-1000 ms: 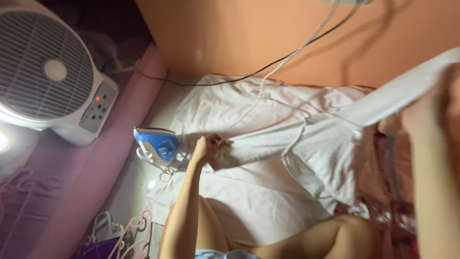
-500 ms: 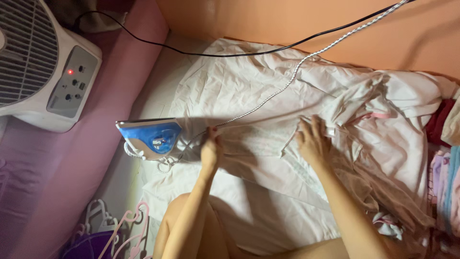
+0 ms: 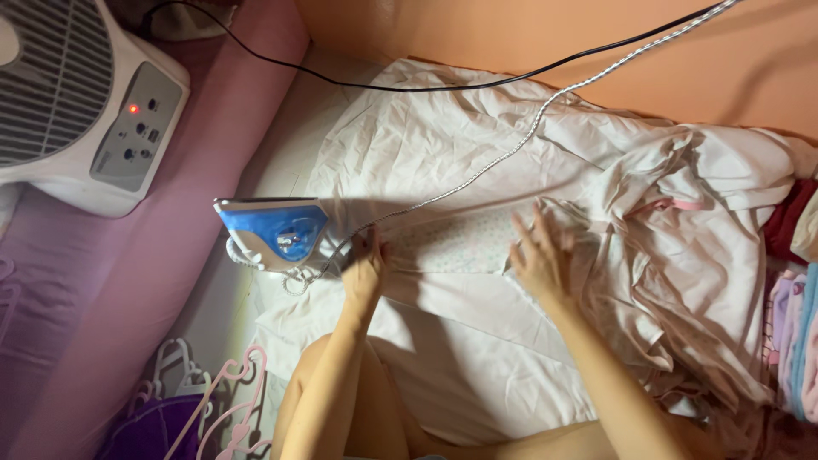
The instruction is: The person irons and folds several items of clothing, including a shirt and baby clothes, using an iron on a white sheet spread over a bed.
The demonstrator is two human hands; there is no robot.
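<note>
- Kneeling at the near edge of a white sheet (image 3: 426, 162) spread on the floor, a person works with both hands on a pale garment (image 3: 464, 243).
- No open container shows. At the near left corner lie pink hangers (image 3: 230, 396) and white ones, over something purple; what holds them cannot be told.
- Left hand (image 3: 365, 271): fingers drawn together, pinching the garment's left end, just beside the iron.
- Right hand (image 3: 538, 255): fingers spread, flat on the garment's right part, where it meets a crumpled heap of pale cloth (image 3: 682, 247).
- Garment: light, with a faint small-dot print, stretched flat between the two hands near the middle of the sheet; creases run across it.
- Iron (image 3: 273, 232): blue and white, standing at the sheet's left edge; its braided white cord (image 3: 511, 153) crosses the sheet toward the far right corner.
- Black cable (image 3: 477, 85) runs along the sheet's far edge, against an orange wall (image 3: 528, 34).
- White fan (image 3: 77, 102), red light lit, sits on a pink mattress (image 3: 128, 281) left of the sheet.
- Folded coloured clothes (image 3: 797, 332) are stacked at the right edge.
</note>
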